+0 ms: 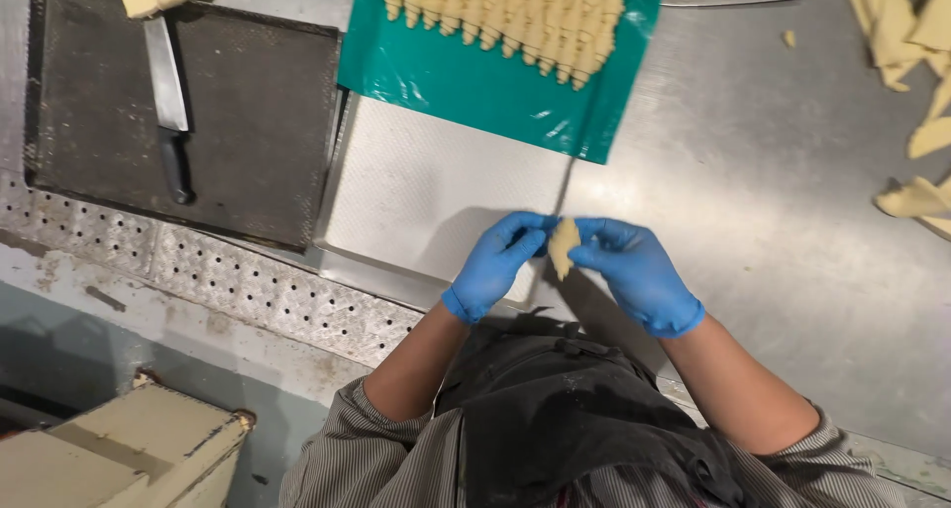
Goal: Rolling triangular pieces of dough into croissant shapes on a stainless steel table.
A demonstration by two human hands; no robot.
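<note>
Holding a small pale dough piece (564,247) between both blue-gloved hands, we keep it just above the near edge of the white-lined tray (426,186). It looks tan, flat and tapered, its long axis running toward and away from us. Our left hand (498,262) and right hand (634,270) meet from either side, fingers (584,257) pinching the dough, wrists angled inward over the steel counter (773,171).

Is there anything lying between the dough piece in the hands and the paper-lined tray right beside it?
Nothing visible. Both hands, left hand and right hand, pinch the dough piece just above the edge of the paper-lined tray, whose near part is bare. The green sheet of shaped pieces overlaps only its far end.
</note>
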